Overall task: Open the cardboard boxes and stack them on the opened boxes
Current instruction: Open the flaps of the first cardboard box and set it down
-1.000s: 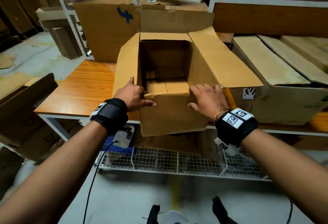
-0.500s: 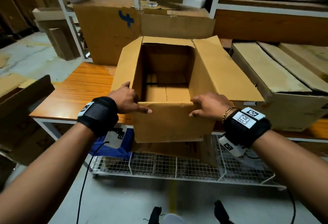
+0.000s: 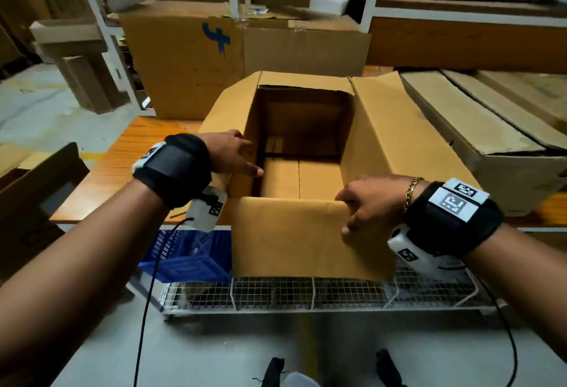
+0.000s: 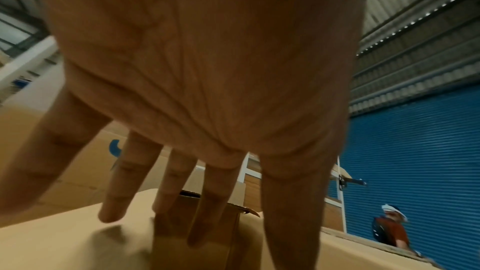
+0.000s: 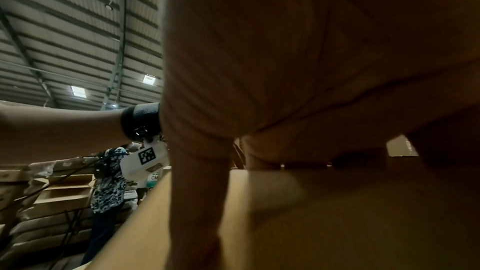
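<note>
A: Head view: the open box is sitting on the worktop; left hand has slid onto the side flap.
B: Left wrist: fingers straight, pressing cardboard, grasping nothing.
A: Right wrist: right hand is pinching the front flap; squaring up before stacking, probably.
</note>
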Available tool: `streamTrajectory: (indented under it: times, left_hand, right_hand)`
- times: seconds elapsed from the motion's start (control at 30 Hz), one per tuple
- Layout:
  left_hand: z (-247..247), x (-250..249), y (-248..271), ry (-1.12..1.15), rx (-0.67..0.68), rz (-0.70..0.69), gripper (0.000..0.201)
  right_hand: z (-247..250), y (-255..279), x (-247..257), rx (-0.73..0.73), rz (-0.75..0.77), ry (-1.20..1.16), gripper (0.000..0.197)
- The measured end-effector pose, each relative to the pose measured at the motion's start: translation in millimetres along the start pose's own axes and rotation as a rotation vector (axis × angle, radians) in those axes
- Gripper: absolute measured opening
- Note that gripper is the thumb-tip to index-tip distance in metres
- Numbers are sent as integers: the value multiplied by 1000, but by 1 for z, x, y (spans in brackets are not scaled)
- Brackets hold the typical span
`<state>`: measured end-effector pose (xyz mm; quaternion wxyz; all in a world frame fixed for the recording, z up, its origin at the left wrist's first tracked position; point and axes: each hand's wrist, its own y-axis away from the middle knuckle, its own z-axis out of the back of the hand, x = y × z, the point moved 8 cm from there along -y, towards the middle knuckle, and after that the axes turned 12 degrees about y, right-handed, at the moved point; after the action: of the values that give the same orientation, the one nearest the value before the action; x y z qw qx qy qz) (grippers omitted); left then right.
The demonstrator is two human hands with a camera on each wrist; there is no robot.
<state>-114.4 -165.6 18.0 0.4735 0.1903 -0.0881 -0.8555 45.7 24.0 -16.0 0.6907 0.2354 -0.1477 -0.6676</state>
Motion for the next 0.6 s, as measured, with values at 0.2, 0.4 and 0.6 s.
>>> streamTrajectory:
  times: [0.2,0.4,0.6]
  left_hand:
    - [38,-20,-23,-98,-44,-47,83]
    - [47,-24,-46,-125,-50,-10,82]
    - [42,-24,-66,-168,-28,25,78]
  right_hand:
    - [41,7,1,-10,-24,-99,56]
    - [100,-22,-25,-199,-144,-110,78]
    - [119,-90,-42,-294,-222,-156,88]
